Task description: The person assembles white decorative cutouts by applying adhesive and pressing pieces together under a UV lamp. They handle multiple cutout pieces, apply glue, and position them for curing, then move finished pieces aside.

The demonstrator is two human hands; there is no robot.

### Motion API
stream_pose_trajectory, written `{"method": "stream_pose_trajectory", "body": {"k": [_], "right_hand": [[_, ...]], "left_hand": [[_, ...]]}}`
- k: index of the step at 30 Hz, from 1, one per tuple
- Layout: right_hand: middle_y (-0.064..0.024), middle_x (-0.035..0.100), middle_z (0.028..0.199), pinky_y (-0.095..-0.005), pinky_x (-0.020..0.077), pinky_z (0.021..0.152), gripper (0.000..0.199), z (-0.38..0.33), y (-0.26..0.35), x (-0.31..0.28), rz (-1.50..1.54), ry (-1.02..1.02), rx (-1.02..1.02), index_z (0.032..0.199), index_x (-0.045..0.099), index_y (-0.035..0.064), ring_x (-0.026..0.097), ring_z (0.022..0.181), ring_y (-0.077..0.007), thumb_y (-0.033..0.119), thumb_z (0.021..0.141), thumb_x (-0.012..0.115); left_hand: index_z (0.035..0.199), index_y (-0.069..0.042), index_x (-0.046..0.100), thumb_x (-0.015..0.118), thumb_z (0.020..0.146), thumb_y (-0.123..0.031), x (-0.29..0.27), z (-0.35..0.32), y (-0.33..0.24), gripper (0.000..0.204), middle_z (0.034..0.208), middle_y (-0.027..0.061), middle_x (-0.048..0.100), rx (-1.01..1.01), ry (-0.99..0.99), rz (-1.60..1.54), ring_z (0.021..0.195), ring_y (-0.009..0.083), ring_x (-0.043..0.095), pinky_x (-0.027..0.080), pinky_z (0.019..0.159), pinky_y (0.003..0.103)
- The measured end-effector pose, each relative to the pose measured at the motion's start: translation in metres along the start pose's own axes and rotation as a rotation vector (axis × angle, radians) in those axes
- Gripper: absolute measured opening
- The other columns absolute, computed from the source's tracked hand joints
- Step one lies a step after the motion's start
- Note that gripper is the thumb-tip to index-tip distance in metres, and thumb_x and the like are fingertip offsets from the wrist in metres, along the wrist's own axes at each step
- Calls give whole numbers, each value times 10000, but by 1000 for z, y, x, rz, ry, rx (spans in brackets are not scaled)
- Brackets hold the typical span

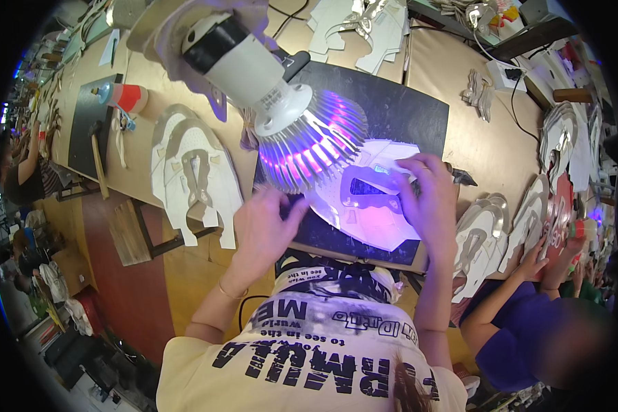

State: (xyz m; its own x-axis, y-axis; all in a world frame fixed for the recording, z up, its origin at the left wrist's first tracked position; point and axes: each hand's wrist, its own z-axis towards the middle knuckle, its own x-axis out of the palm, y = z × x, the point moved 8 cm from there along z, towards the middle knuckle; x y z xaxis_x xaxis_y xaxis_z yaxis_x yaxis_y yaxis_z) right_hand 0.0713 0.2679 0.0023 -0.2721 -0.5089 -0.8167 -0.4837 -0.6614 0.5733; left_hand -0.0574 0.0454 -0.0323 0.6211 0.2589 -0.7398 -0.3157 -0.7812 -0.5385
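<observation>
A white and grey shoe upper [373, 222] lies flat on a black mat [419, 113] under purple light. My right hand [430, 199] grips its right part, thumb and forefinger bent over the material. My left hand [262, 223] is beside the upper's left end, thumb apart from the curled fingers, with nothing visible between them. Over the mat's left part hangs a finned lamp [309, 144], glowing purple, which hides part of the upper and comes close to my left fingertips.
Shoe uppers [193, 161] lie overlapped at the table's left edge. A bottle with a red label [127, 96] and a hammer [99, 158] are farther left. More uppers [484, 230] are stacked at right, near a co-worker in purple [508, 336]. Pale cut pieces [378, 41] lie at the back.
</observation>
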Motion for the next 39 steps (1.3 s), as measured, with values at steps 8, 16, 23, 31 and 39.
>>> {"method": "stream_pose_trajectory", "body": {"k": [8, 16, 23, 31, 39], "right_hand": [[-100, 577, 986, -406, 409, 872, 268, 1, 36, 37, -284, -73, -151, 996, 657, 41, 562, 975, -281, 239, 828, 725], [-121, 572, 950, -462, 397, 916, 158, -32, 66, 49, -458, -17, -373, 913, 606, 13, 559, 970, -285, 107, 796, 659], [-170, 603, 955, -470, 399, 904, 233, -29, 49, 43, -286, -107, -129, 959, 592, -28, 583, 924, -336, 86, 765, 650], [-62, 654, 821, -418, 359, 829, 211, -10, 45, 42, -284, -171, -69, 869, 686, 73, 615, 779, -231, 283, 850, 685], [-33, 645, 720, -410, 336, 802, 238, -4, 38, 45, -143, -181, -29, 814, 694, 95, 622, 715, -206, 317, 896, 670]], "left_hand": [[1402, -80, 492, 730, 855, -151, 43, 40, -49, 600, 1424, 180, 469, 705, -17, -136, 1306, 302, 476, 404, 1051, 408], [1448, -140, 470, 706, 873, -161, 69, 45, -22, 622, 1457, 68, 510, 607, 21, -220, 1296, 259, 516, 413, 1081, 386], [1445, -120, 468, 688, 905, -189, 71, 38, -17, 587, 1433, 85, 525, 644, -32, -186, 1277, 243, 527, 434, 1051, 361], [1422, -95, 492, 695, 910, -224, 68, 36, -16, 566, 1395, 77, 555, 599, -36, -313, 1240, 211, 549, 466, 1000, 348], [1383, -146, 549, 597, 965, -136, 72, 13, -17, 421, 1401, 66, 542, 663, -28, 65, 1243, 221, 555, 443, 1046, 358]]}}
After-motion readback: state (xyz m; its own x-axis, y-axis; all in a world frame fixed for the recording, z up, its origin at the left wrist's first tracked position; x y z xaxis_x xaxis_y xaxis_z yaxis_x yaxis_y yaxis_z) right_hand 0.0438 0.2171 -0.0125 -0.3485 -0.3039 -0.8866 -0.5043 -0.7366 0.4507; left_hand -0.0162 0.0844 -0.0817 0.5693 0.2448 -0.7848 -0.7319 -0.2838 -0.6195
